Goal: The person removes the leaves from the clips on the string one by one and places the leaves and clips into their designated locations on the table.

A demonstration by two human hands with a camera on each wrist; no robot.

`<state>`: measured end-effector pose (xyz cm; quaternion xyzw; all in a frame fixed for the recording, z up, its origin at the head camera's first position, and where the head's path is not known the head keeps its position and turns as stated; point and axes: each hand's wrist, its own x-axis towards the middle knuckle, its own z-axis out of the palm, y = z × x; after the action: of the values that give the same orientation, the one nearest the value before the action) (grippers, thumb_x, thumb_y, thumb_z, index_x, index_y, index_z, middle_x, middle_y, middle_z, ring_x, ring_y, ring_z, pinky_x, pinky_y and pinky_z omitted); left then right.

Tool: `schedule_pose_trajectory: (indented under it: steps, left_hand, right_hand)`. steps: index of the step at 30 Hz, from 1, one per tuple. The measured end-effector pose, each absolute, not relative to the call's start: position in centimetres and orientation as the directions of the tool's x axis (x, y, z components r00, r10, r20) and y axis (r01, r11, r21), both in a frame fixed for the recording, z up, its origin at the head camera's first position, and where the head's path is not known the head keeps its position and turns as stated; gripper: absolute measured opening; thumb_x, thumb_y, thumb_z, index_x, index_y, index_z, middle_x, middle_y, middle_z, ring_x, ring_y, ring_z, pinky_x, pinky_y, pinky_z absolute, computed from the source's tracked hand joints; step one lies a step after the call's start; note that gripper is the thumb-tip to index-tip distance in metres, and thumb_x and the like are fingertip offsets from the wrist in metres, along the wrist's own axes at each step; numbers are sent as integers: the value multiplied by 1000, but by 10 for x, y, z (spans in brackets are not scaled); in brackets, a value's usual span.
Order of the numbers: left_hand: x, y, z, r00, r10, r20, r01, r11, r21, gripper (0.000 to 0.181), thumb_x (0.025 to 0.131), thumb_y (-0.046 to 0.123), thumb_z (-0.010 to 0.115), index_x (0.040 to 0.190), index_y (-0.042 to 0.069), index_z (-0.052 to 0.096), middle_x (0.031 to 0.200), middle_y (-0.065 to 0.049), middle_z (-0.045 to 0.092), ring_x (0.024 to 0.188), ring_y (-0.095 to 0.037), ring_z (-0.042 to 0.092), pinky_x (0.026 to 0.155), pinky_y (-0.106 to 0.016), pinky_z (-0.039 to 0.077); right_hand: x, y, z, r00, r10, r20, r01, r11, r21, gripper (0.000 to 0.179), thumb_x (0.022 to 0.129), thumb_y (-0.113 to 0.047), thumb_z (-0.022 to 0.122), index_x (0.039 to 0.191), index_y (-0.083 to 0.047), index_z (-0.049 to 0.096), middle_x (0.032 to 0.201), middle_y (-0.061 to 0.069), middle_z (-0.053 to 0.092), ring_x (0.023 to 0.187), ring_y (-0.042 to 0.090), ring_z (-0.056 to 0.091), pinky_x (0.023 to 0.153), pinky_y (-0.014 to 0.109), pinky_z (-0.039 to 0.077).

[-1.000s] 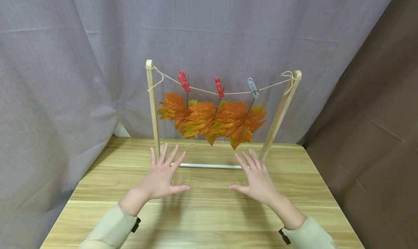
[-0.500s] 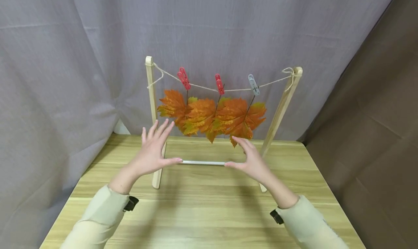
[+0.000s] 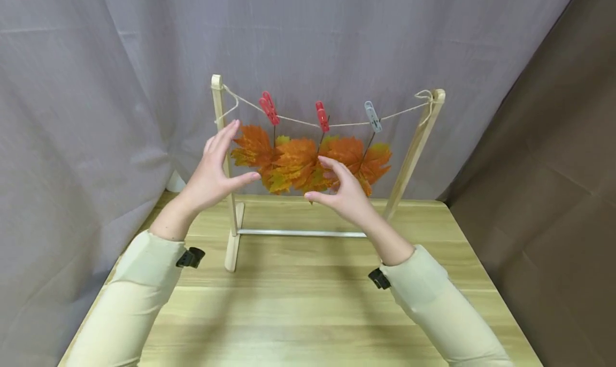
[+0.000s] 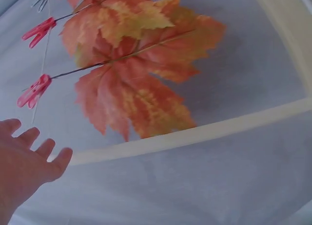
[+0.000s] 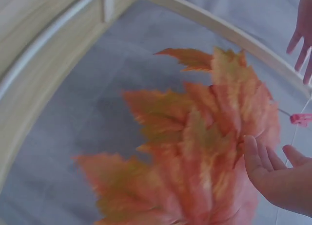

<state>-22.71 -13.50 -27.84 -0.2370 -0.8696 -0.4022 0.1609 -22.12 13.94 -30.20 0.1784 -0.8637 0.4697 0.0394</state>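
Note:
Three orange-yellow maple leaves (image 3: 295, 161) hang by their stems from a string (image 3: 348, 124). Two red clothespins (image 3: 322, 116) and a grey clothespin (image 3: 372, 116) pin them there. My left hand (image 3: 207, 174) is raised beside the left wooden post (image 3: 217, 102), thumb spread from the fingers and pointing at the left leaf (image 4: 131, 93). In front of the middle and right leaves is my right hand (image 3: 348, 196), its fingers loosely bent, thumb apart. Neither hand holds anything. Its fingertips overlap the leaves in the right wrist view and cover part of the right leaf in the head view.
The string is tied between the left post and the right wooden post (image 3: 414, 153). A pale crossbar (image 3: 298, 232) joins the posts low down, near the wooden table (image 3: 289, 303). Grey curtain (image 3: 313, 35) hangs behind, and a brown curtain (image 3: 539, 206) is at the right.
Both hands have risen from low over the table toward the leaves. The right hand has also moved left, and its fingers have gone from spread to loosely bent. The leaves still hang pinned.

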Motion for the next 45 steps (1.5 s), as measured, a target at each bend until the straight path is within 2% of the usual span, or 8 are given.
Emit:
schedule_pose_trajectory:
  steps: [7,16,21,27,31,36,40,45]
  left_hand:
    - [-240,-128,-249,-822,275,499,565,505,653,90,81,37,71,150,16,18,155,-5,21,141,-25,22,114,-49,25]
    - [-261,-112,-229,-881,272,387,472,465,749,80,89,33,62,151,21,14,155,-4,20,132,-28,38,107,-45,38]
    - [-270,-106,-222,-899,271,344,436,474,765,74,93,38,54,151,17,13,154,-2,24,128,-24,44,106,-43,39]
    - [-280,-95,-212,-911,290,293,402,470,786,71,95,36,50,151,13,13,152,-2,31,114,-23,55,96,-37,48]
    - [-283,-88,-206,-908,295,296,411,501,762,64,96,31,51,149,11,22,146,-6,40,109,-22,57,90,-34,50]
    - [-284,-84,-203,-900,284,330,433,499,750,46,95,19,54,138,6,44,126,-12,59,100,-21,60,76,-26,52]
    - [-285,-83,-203,-900,273,340,434,485,759,34,94,18,55,126,5,54,118,-13,64,92,-20,62,67,-19,50]
    - [-284,-82,-202,-904,269,331,423,471,774,32,93,19,57,122,4,56,116,-13,63,91,-19,63,65,-19,51]
  right_hand:
    - [-236,108,-277,-933,-269,238,-336,421,-842,79,79,-27,75,145,-18,32,146,7,34,124,24,45,95,40,49]
    - [-261,80,-260,-960,-208,187,-261,424,-867,84,80,-37,73,148,-23,25,150,5,27,119,21,50,92,38,51]
    - [-274,70,-254,-972,-201,122,-192,379,-905,80,82,-36,71,147,-19,27,151,6,30,112,21,55,87,36,54]
    - [-284,64,-253,-977,-199,73,-145,371,-917,64,88,-29,65,143,-14,37,146,8,40,117,25,54,80,34,57]
    - [-287,63,-256,-978,-189,86,-153,373,-915,44,91,-20,61,132,-7,51,129,11,56,90,22,64,68,29,58]
    - [-288,63,-258,-980,-172,98,-162,415,-895,27,91,-16,61,115,-4,64,106,15,67,60,9,57,52,20,51]
    - [-289,62,-257,-978,-163,130,-191,456,-869,23,89,-18,64,107,-4,67,101,14,69,50,6,54,49,18,46]
    - [-290,58,-255,-974,-140,181,-227,506,-832,22,89,-21,64,101,-3,69,95,11,69,48,5,52,50,17,43]
